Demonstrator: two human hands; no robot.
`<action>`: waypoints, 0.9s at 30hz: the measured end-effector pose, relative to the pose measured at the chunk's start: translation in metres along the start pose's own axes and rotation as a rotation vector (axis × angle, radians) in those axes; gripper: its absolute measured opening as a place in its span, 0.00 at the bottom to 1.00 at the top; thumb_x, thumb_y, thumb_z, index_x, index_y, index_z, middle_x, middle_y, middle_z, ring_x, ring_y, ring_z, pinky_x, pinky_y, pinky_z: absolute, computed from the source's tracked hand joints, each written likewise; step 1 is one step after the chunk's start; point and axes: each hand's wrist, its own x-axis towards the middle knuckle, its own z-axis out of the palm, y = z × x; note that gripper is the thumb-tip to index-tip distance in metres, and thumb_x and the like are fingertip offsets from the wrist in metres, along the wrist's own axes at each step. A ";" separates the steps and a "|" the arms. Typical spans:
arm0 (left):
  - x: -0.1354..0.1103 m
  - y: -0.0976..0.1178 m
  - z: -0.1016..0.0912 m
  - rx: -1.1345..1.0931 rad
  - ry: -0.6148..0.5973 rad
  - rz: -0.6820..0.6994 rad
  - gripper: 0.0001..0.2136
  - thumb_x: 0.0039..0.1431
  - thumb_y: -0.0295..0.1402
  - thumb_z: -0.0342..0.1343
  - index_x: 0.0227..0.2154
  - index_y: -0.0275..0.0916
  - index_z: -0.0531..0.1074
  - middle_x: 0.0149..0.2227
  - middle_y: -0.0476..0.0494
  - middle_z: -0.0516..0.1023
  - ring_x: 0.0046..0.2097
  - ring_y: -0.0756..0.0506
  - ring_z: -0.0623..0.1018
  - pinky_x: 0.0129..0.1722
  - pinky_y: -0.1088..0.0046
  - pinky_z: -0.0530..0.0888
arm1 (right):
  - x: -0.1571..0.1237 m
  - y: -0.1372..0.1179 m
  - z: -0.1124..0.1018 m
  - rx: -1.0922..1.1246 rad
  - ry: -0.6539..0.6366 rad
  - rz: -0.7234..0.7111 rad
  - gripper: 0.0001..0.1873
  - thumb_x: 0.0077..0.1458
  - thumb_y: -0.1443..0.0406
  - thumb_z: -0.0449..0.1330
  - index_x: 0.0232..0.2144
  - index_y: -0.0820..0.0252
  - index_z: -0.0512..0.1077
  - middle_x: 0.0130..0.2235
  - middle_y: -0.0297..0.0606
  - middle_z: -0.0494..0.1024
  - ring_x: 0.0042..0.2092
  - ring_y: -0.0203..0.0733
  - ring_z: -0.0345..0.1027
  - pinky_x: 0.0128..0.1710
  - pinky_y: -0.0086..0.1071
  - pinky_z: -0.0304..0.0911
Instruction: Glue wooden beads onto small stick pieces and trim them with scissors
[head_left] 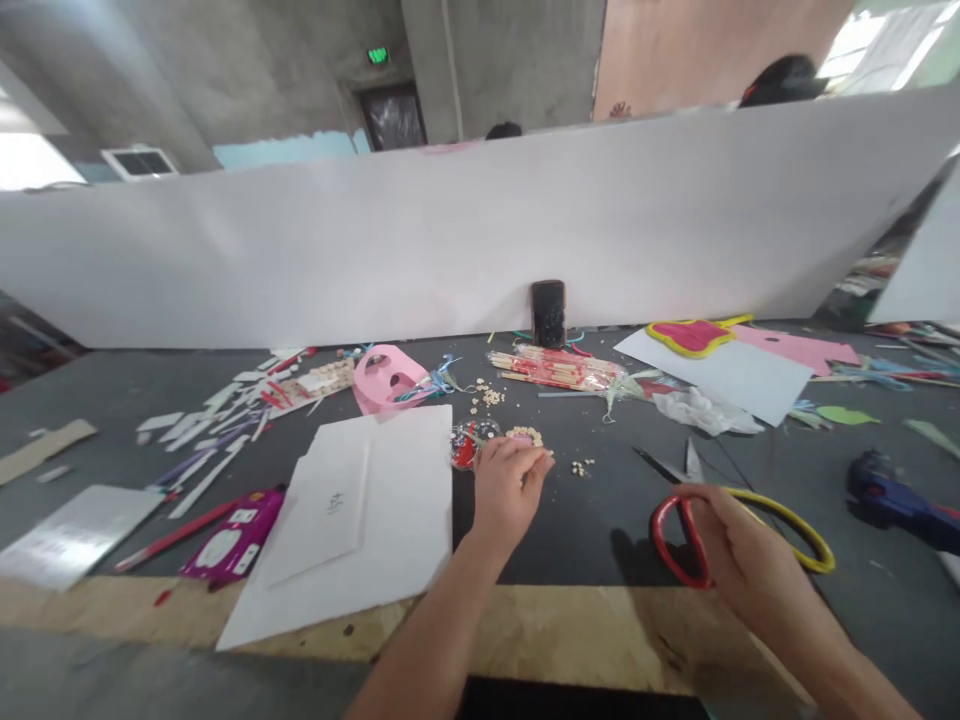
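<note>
Left hand bunches beside the bead-edged pink disc at its 1 o'clock; its grip cannot be told. Right hand, at 3 o'clock, grips the scissors. Steady the disc; direct blades away.

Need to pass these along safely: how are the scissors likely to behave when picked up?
The scissors will probably feel stiff, since the blades look metallic and straight. The blades may swing, as they stand apart rather than closed. The large looped handles could shift weight toward that end, though their material is hard to judge.
</note>
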 end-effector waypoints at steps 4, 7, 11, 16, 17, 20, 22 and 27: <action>-0.002 -0.001 -0.001 0.024 -0.012 0.073 0.09 0.60 0.34 0.52 0.31 0.40 0.77 0.36 0.43 0.81 0.41 0.43 0.76 0.45 0.63 0.69 | -0.047 0.015 -0.015 0.022 0.156 0.173 0.15 0.59 0.60 0.45 0.45 0.56 0.66 0.22 0.31 0.70 0.21 0.37 0.65 0.22 0.28 0.61; -0.001 0.001 -0.005 0.085 -0.027 0.124 0.11 0.61 0.35 0.50 0.33 0.39 0.77 0.36 0.43 0.81 0.40 0.43 0.76 0.46 0.64 0.69 | -0.074 0.027 -0.031 -0.031 0.271 0.197 0.15 0.58 0.65 0.44 0.44 0.56 0.66 0.28 0.34 0.70 0.27 0.36 0.68 0.28 0.29 0.64; -0.002 0.007 -0.017 0.267 -0.055 0.192 0.13 0.60 0.39 0.50 0.32 0.41 0.78 0.35 0.43 0.81 0.43 0.40 0.75 0.47 0.61 0.66 | -0.100 0.055 -0.061 -0.223 0.395 0.219 0.18 0.52 0.72 0.45 0.43 0.56 0.67 0.37 0.39 0.69 0.34 0.37 0.69 0.35 0.32 0.66; -0.020 -0.005 -0.036 0.423 -0.238 0.197 0.13 0.58 0.41 0.49 0.32 0.46 0.79 0.35 0.45 0.81 0.44 0.37 0.74 0.42 0.61 0.66 | -0.118 0.102 -0.100 -0.480 0.458 0.272 0.15 0.52 0.66 0.49 0.41 0.59 0.70 0.46 0.48 0.66 0.49 0.51 0.63 0.50 0.46 0.59; -0.025 -0.012 -0.040 0.444 -0.274 0.199 0.13 0.56 0.41 0.50 0.33 0.48 0.80 0.36 0.46 0.81 0.43 0.37 0.75 0.40 0.61 0.67 | -0.118 0.111 -0.107 -0.499 0.455 0.284 0.15 0.53 0.64 0.49 0.41 0.59 0.70 0.46 0.49 0.67 0.49 0.53 0.62 0.50 0.49 0.58; -0.040 -0.030 -0.051 0.502 -0.361 0.133 0.14 0.56 0.40 0.48 0.35 0.48 0.80 0.37 0.46 0.81 0.45 0.38 0.75 0.38 0.63 0.67 | -0.109 0.136 -0.119 -0.533 0.410 0.297 0.16 0.54 0.61 0.48 0.40 0.61 0.70 0.44 0.50 0.71 0.48 0.54 0.63 0.50 0.50 0.58; -0.048 -0.037 -0.059 0.554 -0.396 0.042 0.15 0.56 0.40 0.48 0.35 0.48 0.80 0.37 0.45 0.81 0.44 0.37 0.75 0.37 0.64 0.67 | -0.094 0.151 -0.121 -0.541 0.360 0.287 0.16 0.54 0.60 0.49 0.41 0.62 0.70 0.43 0.50 0.72 0.48 0.53 0.64 0.49 0.47 0.59; -0.061 -0.041 -0.066 0.540 -0.407 -0.076 0.14 0.54 0.40 0.48 0.34 0.49 0.80 0.36 0.47 0.82 0.44 0.40 0.75 0.37 0.67 0.66 | -0.047 0.174 -0.112 -0.572 0.243 0.278 0.17 0.52 0.61 0.53 0.42 0.64 0.70 0.44 0.52 0.75 0.47 0.53 0.67 0.48 0.45 0.59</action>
